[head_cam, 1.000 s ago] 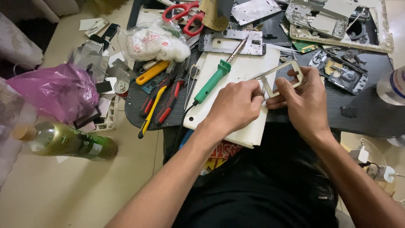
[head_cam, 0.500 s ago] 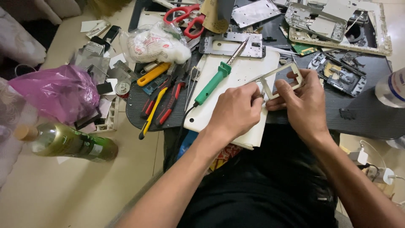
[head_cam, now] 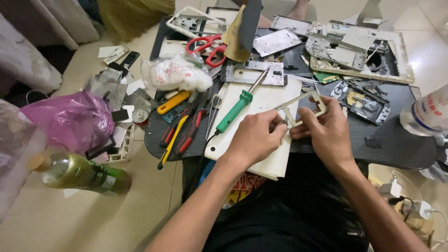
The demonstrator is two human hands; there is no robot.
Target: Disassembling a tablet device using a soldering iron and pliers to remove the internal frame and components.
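My left hand (head_cam: 254, 137) and my right hand (head_cam: 326, 133) meet over a white slab (head_cam: 275, 100) that lies on a dark tray (head_cam: 401, 149). Together they grip a thin pale metal frame piece (head_cam: 305, 105); the right fingers pinch its lower edge, the left fingers close on its left end. The tool tip under the left fingers is hidden. A green-handled soldering iron (head_cam: 235, 111) rests on the slab just left of my left hand.
Red scissors (head_cam: 205, 46), pliers and yellow-handled tools (head_cam: 179, 128) lie left on the tray. Dismantled metal plates and circuit parts (head_cam: 354, 51) fill the back. A green bottle (head_cam: 79, 173) and a purple bag (head_cam: 70, 119) sit on the floor; a clear bottle (head_cam: 427, 114) stands right.
Both hands stay on the frame piece with only slight finger shifts. The view has tilted a little.
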